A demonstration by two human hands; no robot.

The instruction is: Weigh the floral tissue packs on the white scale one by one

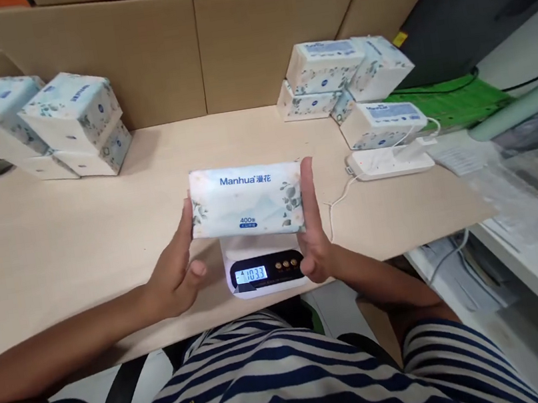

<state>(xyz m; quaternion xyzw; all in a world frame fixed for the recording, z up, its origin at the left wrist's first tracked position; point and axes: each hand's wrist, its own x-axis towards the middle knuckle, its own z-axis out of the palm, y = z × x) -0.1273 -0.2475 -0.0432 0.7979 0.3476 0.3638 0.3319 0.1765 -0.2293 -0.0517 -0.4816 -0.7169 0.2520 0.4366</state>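
Note:
Between my two palms is a white and pale blue tissue pack (247, 201) printed with leaves and the word Manhua. My left hand (176, 267) presses its left end, and my right hand (313, 235) presses its right end, with the fingers partly hidden behind it. Just beneath the pack is a white digital scale (268, 273), its lit display reading about 103.3. The pack covers most of the scale's platform, so I cannot tell whether the two touch.
Stacked tissue packs stand at the back left (69, 117) and back right (331, 74). A single tissue pack (383, 122) lies near a white power strip (389, 162) with cables. Cardboard boxes (270, 43) wall off the desk's (50, 227) far side.

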